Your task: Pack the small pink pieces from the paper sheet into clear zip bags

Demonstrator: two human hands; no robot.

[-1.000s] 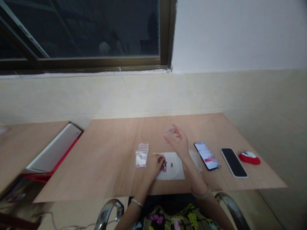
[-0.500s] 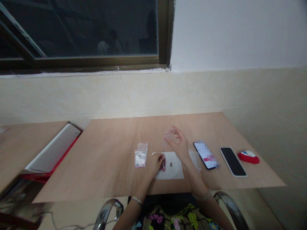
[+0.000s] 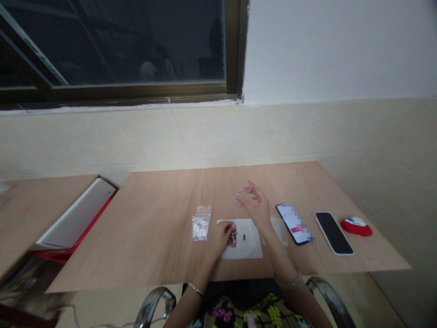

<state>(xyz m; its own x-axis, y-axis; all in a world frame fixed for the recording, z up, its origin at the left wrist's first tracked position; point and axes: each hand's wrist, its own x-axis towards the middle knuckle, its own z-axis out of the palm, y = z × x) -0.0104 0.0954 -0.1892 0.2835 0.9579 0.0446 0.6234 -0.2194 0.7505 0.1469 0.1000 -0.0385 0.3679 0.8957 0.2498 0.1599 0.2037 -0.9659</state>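
Note:
My right hand is raised above the table, thumb and fingers pinching a small clear zip bag by its edge. On a white sheet of paper lies a small heap of pink and dark pieces. My left hand rests at the left side of this heap with its fingers curled together over it; whatever is between the fingertips is too small to make out. One dark piece lies apart on the paper, right of the heap.
Left of the paper is a stack of filled clear zip bags. More clear plastic lies beside my right forearm. Further right are a lit phone, a dark-screened phone and a red and white object.
The view has shifted slightly. Both hands keep nearly the same place and pose, the right hand with the bag and the left at the heap.

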